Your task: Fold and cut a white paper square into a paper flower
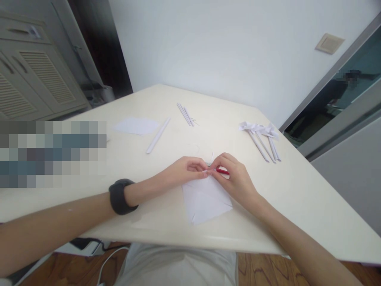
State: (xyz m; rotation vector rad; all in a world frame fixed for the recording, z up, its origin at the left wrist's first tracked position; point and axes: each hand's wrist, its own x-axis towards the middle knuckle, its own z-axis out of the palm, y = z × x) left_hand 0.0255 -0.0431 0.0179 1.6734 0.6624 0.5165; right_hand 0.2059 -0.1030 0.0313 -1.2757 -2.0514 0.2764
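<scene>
while both hands [208,171] pinch a red stick [222,171], white paper [205,198] curling round it, cream table [297,190]

2 hands — left hand [186,170], right hand [235,178] — pinching white paper [205,198] around perhaps a red pen [222,171].

Bare table [297,190] lies open right of the sheet [205,200]; paper rolls [264,145] and a single roll [157,136] obstruct farther back.

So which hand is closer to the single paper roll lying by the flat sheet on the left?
Left. The left hand sits just below and right of the roll; the right hand is farther right, beyond it.
</scene>
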